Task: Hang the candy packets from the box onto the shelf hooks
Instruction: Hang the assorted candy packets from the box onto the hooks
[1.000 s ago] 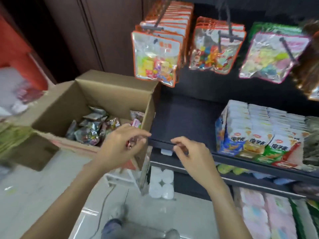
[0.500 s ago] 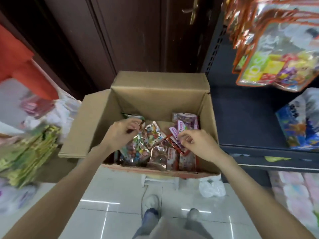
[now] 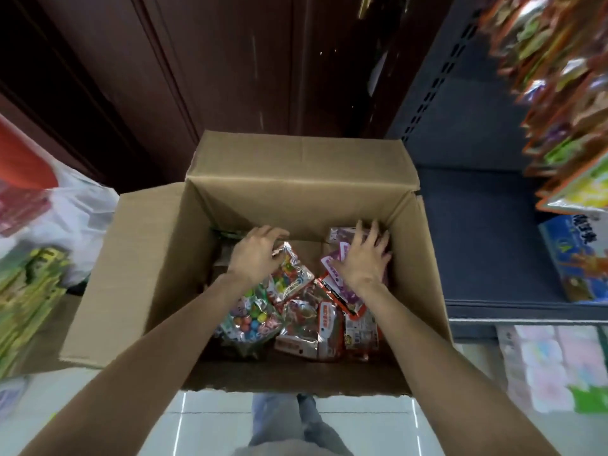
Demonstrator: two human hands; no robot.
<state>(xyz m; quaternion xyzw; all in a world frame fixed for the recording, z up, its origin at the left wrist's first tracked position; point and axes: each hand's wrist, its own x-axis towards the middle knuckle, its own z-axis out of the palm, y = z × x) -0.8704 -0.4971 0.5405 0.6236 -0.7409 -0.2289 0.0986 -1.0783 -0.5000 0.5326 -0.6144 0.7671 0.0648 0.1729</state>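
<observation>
The box (image 3: 158, 258) is open on top. Candy packets (image 3: 296, 311) fill its floor. Hanging packets (image 3: 559, 126) crowd the right.

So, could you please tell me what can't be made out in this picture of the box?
- Head view: the shelf hooks are hidden behind blurred hanging packets.
- The left hand hides its grip on the clear candy packet.
- The right hand covers most of the purple packet.
- The print on the packets is too blurred to read.

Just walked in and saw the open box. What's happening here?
A person is reaching both hands into a cardboard box of candy packets. The left hand pinches the top of a clear packet of coloured candies; the right hand lies spread on a purple packet. Nothing has been lifted toward the shelf.
</observation>
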